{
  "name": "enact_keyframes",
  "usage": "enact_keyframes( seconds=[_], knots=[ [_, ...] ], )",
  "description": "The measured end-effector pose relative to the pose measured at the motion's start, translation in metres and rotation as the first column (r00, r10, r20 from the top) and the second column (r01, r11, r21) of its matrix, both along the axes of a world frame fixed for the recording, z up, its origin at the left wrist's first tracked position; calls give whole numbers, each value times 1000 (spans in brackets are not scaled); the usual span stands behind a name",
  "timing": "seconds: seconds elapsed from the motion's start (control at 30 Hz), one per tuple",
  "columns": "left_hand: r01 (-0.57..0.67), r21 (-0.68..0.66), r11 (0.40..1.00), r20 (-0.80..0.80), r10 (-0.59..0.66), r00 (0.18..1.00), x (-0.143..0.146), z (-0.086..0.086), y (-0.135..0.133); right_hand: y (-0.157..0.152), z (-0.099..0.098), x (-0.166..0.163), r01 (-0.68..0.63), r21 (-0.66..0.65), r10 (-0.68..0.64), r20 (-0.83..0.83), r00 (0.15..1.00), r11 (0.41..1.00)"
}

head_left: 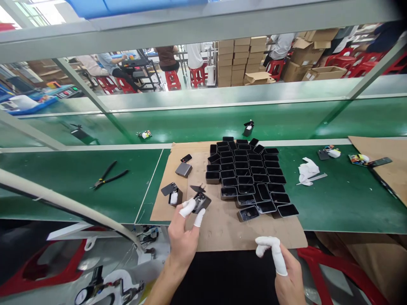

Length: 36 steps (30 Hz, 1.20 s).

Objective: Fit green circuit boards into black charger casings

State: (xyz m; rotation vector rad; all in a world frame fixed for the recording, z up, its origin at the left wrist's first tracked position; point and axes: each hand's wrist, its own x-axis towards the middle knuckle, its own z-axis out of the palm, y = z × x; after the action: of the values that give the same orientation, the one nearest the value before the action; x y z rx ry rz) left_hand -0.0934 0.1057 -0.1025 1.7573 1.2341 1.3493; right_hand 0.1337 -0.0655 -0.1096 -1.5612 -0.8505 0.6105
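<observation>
My left hand (184, 233), with white finger cots on the fingertips, pinches a small black box-shaped part (201, 201) over the brown cardboard sheet (219, 228). My right hand (282, 267), also in white cots, hovers low at the cardboard's near edge with thumb and forefinger bent and nothing in them. Several black open housings (248, 178) stand packed in rows just right of the held part. Another small box with its lid open (174, 195) lies left of my left hand, and a grey block (183, 169) sits behind it.
Black pliers (110, 176) lie on the green bench to the left. A white cloth (307, 171) and small tools lie right of the housings. A green conveyor belt (197, 123) carries small parts behind. Stacked cartons and seated people on red stools fill the background.
</observation>
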Motion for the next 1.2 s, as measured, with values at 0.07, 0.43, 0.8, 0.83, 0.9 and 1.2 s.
enact_keyframes(
  seconds=[0.07, 0.43, 0.8, 0.83, 0.9, 1.2],
  knots=[
    [80, 36, 996, -95, -76, 993, -7, -6, 8, 3, 7, -3, 27, 32, -27, -7, 1000, 999],
    [187, 223, 957, -307, -113, 945, -16, 14, 28, 6, 5, -3, 51, 48, -48, -77, 996, 998],
    [207, 271, 940, -302, -121, 946, -11, 23, 30, 0, -11, 5, -32, -32, 31, -50, 998, 999],
    [203, 279, 938, -295, -117, 948, -11, 22, 30, -1, -13, 6, -40, -38, 38, -47, 998, 998],
    [223, 277, 935, -302, -136, 944, -9, 17, 32, -2, -17, 7, -42, -50, 40, -41, 998, 998],
    [199, 313, 929, -299, -102, 949, -16, 24, 34, 4, -21, -2, 39, -12, -40, -93, 995, 999]
  ],
)
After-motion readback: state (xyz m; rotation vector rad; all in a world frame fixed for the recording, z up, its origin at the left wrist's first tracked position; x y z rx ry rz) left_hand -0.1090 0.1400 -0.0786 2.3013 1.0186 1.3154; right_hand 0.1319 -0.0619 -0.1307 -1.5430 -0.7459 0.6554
